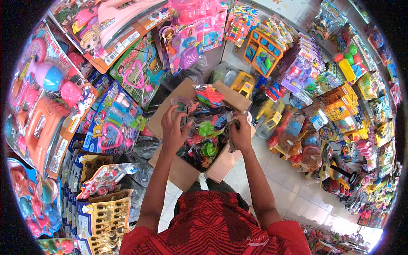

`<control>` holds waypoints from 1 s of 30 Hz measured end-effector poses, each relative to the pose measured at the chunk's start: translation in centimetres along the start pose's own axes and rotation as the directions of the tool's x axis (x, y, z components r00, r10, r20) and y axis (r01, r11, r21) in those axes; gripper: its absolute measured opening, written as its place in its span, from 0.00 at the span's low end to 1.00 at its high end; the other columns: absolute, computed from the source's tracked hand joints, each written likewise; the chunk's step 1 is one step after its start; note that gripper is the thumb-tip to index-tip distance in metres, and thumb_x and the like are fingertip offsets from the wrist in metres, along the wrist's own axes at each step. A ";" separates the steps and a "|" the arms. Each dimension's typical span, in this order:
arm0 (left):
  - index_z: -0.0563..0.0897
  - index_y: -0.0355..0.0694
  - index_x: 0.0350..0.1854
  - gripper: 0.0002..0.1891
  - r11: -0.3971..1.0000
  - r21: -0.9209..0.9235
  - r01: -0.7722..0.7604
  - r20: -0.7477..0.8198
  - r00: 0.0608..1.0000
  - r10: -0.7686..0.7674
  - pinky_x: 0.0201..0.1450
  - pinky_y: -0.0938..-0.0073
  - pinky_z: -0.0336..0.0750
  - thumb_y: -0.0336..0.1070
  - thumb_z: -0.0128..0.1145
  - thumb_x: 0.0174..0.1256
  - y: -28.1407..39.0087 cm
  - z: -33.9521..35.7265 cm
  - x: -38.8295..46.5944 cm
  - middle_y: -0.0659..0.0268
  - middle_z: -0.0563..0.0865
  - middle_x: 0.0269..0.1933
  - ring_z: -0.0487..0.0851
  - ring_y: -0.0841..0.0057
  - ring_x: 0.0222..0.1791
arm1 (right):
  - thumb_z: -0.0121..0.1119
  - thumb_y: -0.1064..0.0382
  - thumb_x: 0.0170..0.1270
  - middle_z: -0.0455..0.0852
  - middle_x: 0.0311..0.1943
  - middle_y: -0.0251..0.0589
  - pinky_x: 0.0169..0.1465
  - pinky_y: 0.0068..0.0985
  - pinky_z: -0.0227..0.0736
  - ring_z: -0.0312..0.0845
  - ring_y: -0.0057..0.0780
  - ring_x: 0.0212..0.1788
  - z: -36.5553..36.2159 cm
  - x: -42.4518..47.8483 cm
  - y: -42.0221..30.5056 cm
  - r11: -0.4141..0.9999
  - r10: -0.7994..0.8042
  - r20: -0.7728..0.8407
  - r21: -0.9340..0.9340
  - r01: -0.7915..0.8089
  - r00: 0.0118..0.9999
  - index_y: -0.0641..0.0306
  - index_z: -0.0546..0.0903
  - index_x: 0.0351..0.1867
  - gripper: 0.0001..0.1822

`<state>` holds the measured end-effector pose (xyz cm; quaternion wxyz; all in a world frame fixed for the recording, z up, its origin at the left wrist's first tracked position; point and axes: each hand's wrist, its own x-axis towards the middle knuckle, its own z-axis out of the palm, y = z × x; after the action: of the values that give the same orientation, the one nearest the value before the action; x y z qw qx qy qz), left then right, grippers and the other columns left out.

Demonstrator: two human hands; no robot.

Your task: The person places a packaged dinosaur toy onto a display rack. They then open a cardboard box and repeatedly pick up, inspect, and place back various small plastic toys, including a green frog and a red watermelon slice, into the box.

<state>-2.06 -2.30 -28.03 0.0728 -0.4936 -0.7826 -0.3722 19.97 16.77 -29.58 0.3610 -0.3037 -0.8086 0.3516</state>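
Note:
An open cardboard box point(178, 172) with its flaps spread out stands before me, filled with small plastic toys in clear bags. My left hand point(174, 129) is over the box's left side, thumb and fingers apart, near a clear bag; whether it grips the bag cannot be told. At the right side, my right hand point(239, 130) has its fingers closed on the edge of a clear plastic bag point(230, 127). Between the hands lie green plastic toys point(206, 128), with more green pieces point(209, 149) lower down. A bag of red and orange toys point(209, 95) rests at the box's far side.
Carded toy sets point(111, 124) hang close on the left, with a kitchen set card point(105, 216) below them. Yellow toy trucks point(244, 83) in clear bags stand beyond the box. Hanging bagged toys point(299, 76) crowd the right. White floor tiles point(271, 172) show at the lower right.

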 end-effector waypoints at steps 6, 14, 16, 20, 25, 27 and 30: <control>0.90 0.52 0.56 0.13 0.993 0.007 -0.119 0.149 0.982 0.117 0.79 0.41 0.57 0.44 0.69 0.72 0.9 -1.2 0.5 0.63 0.73 0.77 0.67 0.52 0.79 | 0.68 0.76 0.63 0.89 0.54 0.56 0.62 0.43 0.80 0.85 0.60 0.57 0.7 -0.1 0.5 0.997 -0.066 0.061 0.047 0.063 0.996 0.66 0.81 0.49 0.14; 0.91 0.50 0.49 0.11 0.996 0.060 -0.070 0.122 0.991 0.062 0.77 0.41 0.56 0.43 0.72 0.67 0.4 -0.9 0.1 0.64 0.76 0.76 0.68 0.54 0.78 | 0.71 0.75 0.61 0.88 0.50 0.55 0.58 0.44 0.81 0.87 0.60 0.53 0.2 -0.4 0.6 0.999 0.041 0.152 -0.001 -0.041 0.988 0.68 0.84 0.47 0.13; 0.92 0.49 0.46 0.09 0.996 0.067 -0.060 0.108 0.993 0.052 0.76 0.42 0.56 0.42 0.73 0.66 0.7 -1.1 0.4 0.64 0.77 0.75 0.69 0.54 0.78 | 0.71 0.75 0.61 0.89 0.49 0.55 0.57 0.44 0.81 0.87 0.60 0.51 -0.1 -0.4 0.4 0.999 0.028 0.141 -0.022 -0.025 0.990 0.68 0.84 0.45 0.12; 0.92 0.49 0.44 0.08 0.990 0.119 -0.074 0.095 0.993 0.063 0.76 0.41 0.57 0.42 0.73 0.66 0.2 -1.9 0.8 0.65 0.78 0.74 0.70 0.54 0.77 | 0.70 0.76 0.60 0.89 0.45 0.55 0.55 0.46 0.81 0.87 0.61 0.49 -1.1 0.0 -1.1 1.000 -0.030 0.081 0.003 0.030 0.996 0.68 0.85 0.43 0.10; 0.92 0.50 0.43 0.08 0.974 0.210 -0.081 0.068 0.995 0.068 0.77 0.40 0.57 0.41 0.74 0.64 0.2 -3.2 1.2 0.66 0.78 0.74 0.71 0.55 0.76 | 0.70 0.77 0.61 0.90 0.45 0.56 0.54 0.41 0.82 0.89 0.56 0.48 -2.2 0.4 -1.9 0.993 -0.018 0.063 -0.113 0.025 0.998 0.70 0.85 0.46 0.12; 0.92 0.50 0.44 0.09 0.976 0.212 -0.058 0.082 0.996 0.042 0.76 0.40 0.58 0.44 0.73 0.65 -0.1 -3.5 1.3 0.64 0.79 0.74 0.72 0.52 0.76 | 0.70 0.76 0.61 0.90 0.46 0.56 0.54 0.42 0.81 0.89 0.57 0.48 -2.5 0.4 -2.6 0.994 0.035 0.043 -0.110 -0.030 0.998 0.70 0.85 0.46 0.12; 0.92 0.50 0.44 0.08 0.981 0.187 -0.044 0.084 0.996 0.029 0.76 0.40 0.57 0.42 0.73 0.65 0.0 -3.6 1.0 0.67 0.78 0.74 0.72 0.55 0.76 | 0.69 0.76 0.61 0.88 0.43 0.58 0.53 0.49 0.80 0.85 0.63 0.47 -1.7 0.2 -2.2 0.995 0.023 0.003 -0.099 -0.022 1.000 0.67 0.84 0.45 0.11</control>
<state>-3.49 -3.87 -24.99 0.0945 -0.5134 -0.8075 -0.2747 20.70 16.28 -26.91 0.3400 -0.3296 -0.8222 0.3159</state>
